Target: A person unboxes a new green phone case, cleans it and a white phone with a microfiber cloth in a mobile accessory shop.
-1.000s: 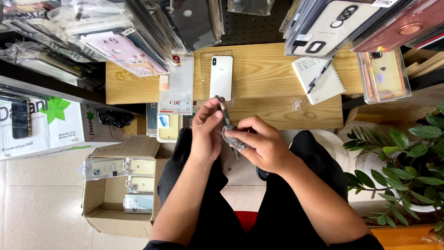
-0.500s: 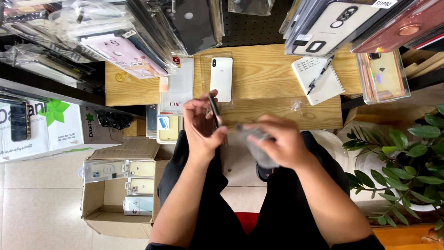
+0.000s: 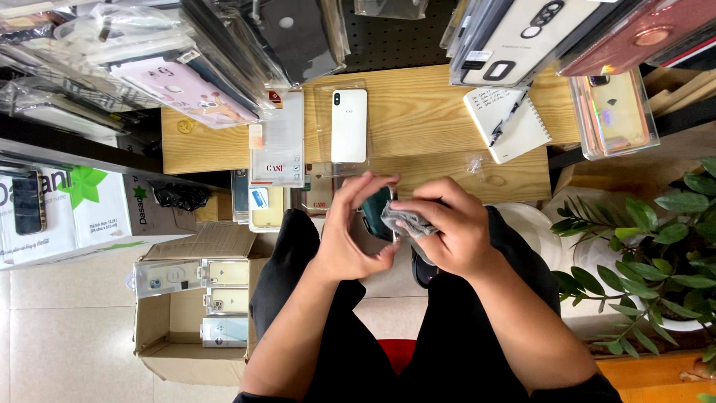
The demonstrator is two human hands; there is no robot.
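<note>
Left hand (image 3: 354, 239) is gripping a dark phone (image 3: 377, 213) by its edges, while the right hand (image 3: 447, 227), just beside it, is pinching a grey cloth (image 3: 406, 222) against its face. Stiff, smooth and probably slippery and fragile, it seems best held by the sides. Beyond the hands a white phone (image 3: 349, 125) and notebook (image 3: 507, 123) are lying on the table (image 3: 418, 104); nothing is standing in the way.

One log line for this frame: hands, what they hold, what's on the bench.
left hand: holds dark phone | right hand: grey cloth on phone | wooden bench: white phone, notebook with pen
</note>
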